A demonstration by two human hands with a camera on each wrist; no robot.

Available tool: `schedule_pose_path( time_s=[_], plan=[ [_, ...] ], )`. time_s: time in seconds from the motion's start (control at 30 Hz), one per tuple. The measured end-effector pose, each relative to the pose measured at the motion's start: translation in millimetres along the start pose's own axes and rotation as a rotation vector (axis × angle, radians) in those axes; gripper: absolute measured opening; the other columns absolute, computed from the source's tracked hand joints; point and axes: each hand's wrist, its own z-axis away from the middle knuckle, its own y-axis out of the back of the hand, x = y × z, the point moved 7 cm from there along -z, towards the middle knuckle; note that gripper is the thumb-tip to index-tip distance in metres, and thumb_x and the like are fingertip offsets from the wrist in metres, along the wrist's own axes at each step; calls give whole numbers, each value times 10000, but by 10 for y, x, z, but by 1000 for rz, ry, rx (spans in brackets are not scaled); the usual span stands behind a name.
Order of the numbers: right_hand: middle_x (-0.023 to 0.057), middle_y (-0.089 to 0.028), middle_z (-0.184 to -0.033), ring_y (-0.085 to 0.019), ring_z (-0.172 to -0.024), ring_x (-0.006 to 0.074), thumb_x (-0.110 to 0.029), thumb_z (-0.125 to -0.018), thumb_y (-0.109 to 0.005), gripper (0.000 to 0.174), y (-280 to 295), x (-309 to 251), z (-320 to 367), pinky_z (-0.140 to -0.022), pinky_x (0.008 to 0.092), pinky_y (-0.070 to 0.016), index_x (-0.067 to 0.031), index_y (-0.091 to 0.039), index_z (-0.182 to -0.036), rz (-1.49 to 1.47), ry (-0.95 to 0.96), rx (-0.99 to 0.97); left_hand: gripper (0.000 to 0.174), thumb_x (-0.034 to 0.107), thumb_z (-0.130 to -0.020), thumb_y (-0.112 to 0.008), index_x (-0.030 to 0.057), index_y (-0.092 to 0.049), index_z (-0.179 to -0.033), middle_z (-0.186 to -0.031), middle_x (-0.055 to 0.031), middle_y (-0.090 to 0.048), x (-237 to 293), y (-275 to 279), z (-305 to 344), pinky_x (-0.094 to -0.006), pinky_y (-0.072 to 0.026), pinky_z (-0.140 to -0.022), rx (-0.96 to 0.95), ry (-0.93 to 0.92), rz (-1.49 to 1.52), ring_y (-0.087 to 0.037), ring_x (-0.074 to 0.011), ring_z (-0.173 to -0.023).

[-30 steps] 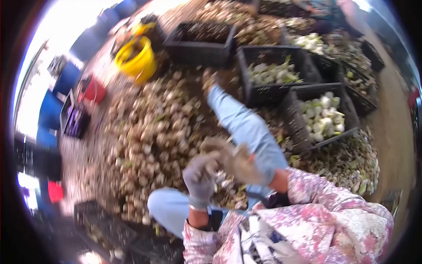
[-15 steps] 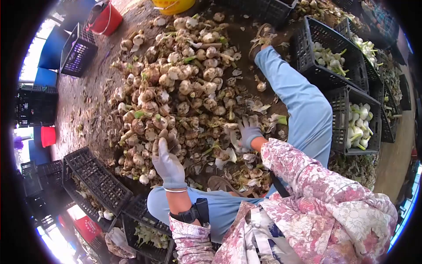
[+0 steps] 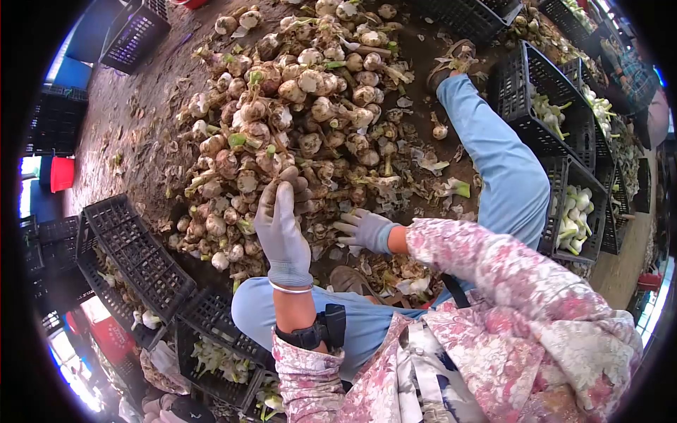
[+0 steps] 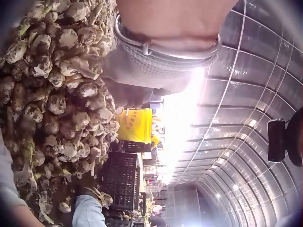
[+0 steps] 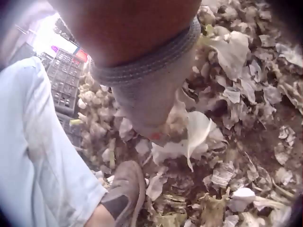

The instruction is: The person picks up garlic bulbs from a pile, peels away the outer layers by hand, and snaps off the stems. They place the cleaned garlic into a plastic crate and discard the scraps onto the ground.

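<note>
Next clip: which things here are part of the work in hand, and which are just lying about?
In hand: pile of muddy bulbs, under the left grip; loose peelings, under the right grip; crate of cleaned white bulbs.
Lying about: red bucket; yellow bucket; black crate at upper left.

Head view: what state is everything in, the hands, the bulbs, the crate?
left hand: gloved, fingers stretched out, touching the heap.
right hand: gloved, fingers spread over the peelings.
heap of bulbs: unpeeled, soil-covered, piled on the ground.
peelings: loose, scattered beside the shoe.
crate: upright, partly filled.
white bulbs: cleaned, lying inside the crate.
</note>
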Motion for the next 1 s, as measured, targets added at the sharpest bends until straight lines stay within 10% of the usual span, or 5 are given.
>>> schedule_pose_path(
  time_s=[0.3,0.43,0.63,0.87,1.0],
  plan=[
    [119,-502,-1305,-540,-1139,283,-356,-796,-620,480,131,427,822,-920,364,-444,-164,-558,-1232,-252,-544,-1221,288,213,-931,-513,8,-611,-1108,-912,-45,-654,14,-11,-4,-232,-464,-680,3,12,4,-589,-98,-767],
    [157,-604,-1050,-575,-1015,331,-296,-819,-609,299,680,1152,383,-840,419,-465,-84,-600,-1029,-349,-1021,49,275,208,-930,-516,15,-615,-1099,-911,-47,-657,6,-183,-6,-229,-460,-670,-21,15,12,-599,-101,-768],
    [167,-601,-1093,-552,-1035,363,-322,-804,-629,377,120,1371,380,-856,413,-458,-88,-598,-1098,-420,-1003,-128,233,141,-915,-545,-23,-622,-1061,-930,-44,-649,-128,-242,-23,-217,-474,-732,-32,52,46,-589,-83,-794],
    [27,-618,-972,-535,-872,68,-221,-883,-619,328,1108,1128,624,-770,242,-445,16,-573,-1104,-1717,-717,600,444,176,-875,-610,15,-481,-1268,-1190,-68,-533,-465,-461,13,-237,-460,-822,-295,-50,-417,-547,-109,-973],
    [-4,-600,-971,-544,-842,77,-208,-895,-607,294,1360,848,730,-761,245,-449,-9,-567,-1108,-1627,-636,565,505,62,-771,-688,-11,-498,-1233,-1167,-78,-532,-508,-820,283,-250,-413,-915,-494,-201,-521,-517,-136,-1050]
  ],
)
